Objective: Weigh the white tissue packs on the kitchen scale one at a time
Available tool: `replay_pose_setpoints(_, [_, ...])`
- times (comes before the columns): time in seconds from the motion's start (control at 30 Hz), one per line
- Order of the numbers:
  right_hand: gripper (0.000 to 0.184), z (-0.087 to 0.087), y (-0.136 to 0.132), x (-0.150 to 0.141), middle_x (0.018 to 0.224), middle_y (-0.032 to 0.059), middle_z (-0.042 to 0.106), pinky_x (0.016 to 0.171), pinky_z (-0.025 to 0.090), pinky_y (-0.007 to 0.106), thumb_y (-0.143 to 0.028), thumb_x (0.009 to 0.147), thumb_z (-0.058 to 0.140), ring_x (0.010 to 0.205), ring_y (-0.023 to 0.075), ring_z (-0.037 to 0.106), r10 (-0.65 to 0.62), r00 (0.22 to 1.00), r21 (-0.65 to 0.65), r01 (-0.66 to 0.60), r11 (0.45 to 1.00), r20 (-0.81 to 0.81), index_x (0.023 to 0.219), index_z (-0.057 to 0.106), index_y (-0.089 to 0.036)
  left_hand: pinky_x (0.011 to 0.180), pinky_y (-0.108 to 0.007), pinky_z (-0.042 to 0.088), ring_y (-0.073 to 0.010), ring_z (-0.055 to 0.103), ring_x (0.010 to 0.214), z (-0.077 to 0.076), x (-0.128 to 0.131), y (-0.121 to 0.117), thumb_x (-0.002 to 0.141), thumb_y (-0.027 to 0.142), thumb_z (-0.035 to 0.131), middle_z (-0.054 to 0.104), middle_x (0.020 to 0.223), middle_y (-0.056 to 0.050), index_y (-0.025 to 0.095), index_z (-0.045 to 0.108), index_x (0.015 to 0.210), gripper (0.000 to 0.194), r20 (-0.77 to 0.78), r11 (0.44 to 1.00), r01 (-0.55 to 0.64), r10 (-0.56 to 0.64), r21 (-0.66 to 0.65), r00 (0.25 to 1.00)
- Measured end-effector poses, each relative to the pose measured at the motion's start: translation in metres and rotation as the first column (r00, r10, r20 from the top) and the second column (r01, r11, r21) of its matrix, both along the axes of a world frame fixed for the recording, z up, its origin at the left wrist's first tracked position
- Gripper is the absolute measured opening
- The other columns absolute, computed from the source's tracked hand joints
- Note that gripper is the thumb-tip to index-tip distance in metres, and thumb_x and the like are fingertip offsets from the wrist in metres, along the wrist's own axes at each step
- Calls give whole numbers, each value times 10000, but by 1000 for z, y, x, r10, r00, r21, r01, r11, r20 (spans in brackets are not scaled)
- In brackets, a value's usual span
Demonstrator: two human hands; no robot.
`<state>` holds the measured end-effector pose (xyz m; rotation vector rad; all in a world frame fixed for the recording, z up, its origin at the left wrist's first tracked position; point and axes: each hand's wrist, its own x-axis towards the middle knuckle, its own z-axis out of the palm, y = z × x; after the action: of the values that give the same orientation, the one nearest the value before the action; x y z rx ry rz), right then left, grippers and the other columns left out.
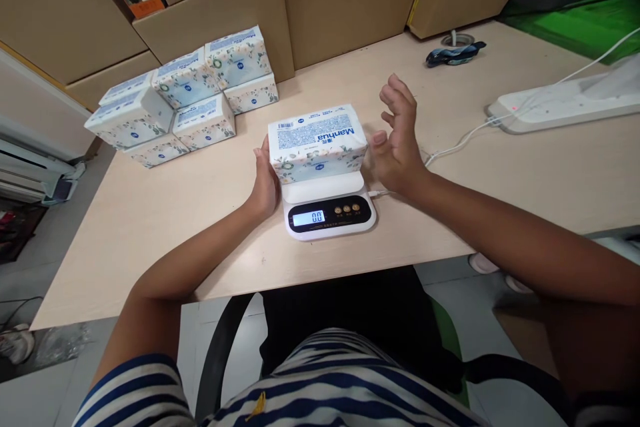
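Observation:
A pack of tissues [316, 140], white with a floral pattern and blue "Manhua" lettering, is at the platform of a white kitchen scale [330, 232]. The lit display reads 0.0. My left hand [265, 180] lies along the pack's left side, its fingers stretched out and partly hidden behind the pack. To the right, my right hand [400, 140] is raised beside the pack, fingers apart and loosely curled, with nothing in it. Whether the pack's full weight rests on the scale I cannot tell.
Several more tissue packs [187, 77] are stacked at the table's back left, before cardboard boxes [220, 13]. A white power strip [565, 103] with cables lies at the right. A dark blue object [455, 55] sits near a cable hole. The table's front edge is close to my body.

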<state>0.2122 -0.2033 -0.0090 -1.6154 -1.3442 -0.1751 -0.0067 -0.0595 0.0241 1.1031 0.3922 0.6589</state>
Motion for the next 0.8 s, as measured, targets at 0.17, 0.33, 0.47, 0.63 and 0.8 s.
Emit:
replay_pose_setpoints(0.17, [864, -5, 3, 5, 1912, 99, 133, 1349, 410, 748, -866, 1074, 127, 1784, 416, 250, 0, 999, 1, 0, 1000, 48, 1813, 27, -428, 1410, -604, 404, -391, 487, 1699, -4, 0, 3, 1068, 914, 370, 645, 1705, -124, 322, 501, 1710, 884, 2, 998, -11, 11, 68, 1000])
replay_pose_setpoints(0.33, [844, -11, 5, 5, 1920, 67, 139, 1359, 383, 753, -866, 1073, 128, 1779, 428, 264, -8, 1000, -27, 9, 1000, 10, 1814, 10, -480, 1408, -609, 407, -392, 474, 1707, -10, 0, 5, 1071, 909, 379, 651, 1700, -111, 334, 559, 1667, 848, -14, 998, -39, 40, 57, 999])
replay_pose_setpoints(0.47, [1017, -2, 5, 4, 1926, 155, 138, 1345, 376, 781, -949, 1016, 313, 1770, 469, 273, -2, 997, 29, 0, 1000, 75, 1816, 0, -406, 1400, -576, 433, -380, 496, 1695, -9, -1, 7, 1022, 935, 490, 686, 1663, -107, 325, 631, 1599, 852, 64, 990, -52, 45, 127, 997])
replay_pose_setpoints(0.63, [676, 54, 8, -11, 1802, 179, 505, 1392, 356, 721, -610, 1076, 655, 1717, 411, 436, 230, 823, -340, -48, 939, 519, 1674, 524, -321, 1371, -579, 485, -414, 580, 1626, -8, 2, 11, 995, 938, 545, 713, 1625, -146, 253, 690, 1544, 890, 98, 988, 13, -28, 152, 995])
replay_pose_setpoints(0.8, [871, 100, 21, -46, 1829, 263, 444, 1334, 466, 645, -438, 1002, 833, 1694, 456, 470, 366, 707, -580, 77, 811, 605, 1748, 479, -162, 1439, -579, 388, -383, 438, 1731, -14, -9, 18, 1055, 904, 441, 557, 1787, -102, 321, 512, 1734, 897, -22, 967, 133, -131, 216, 991])
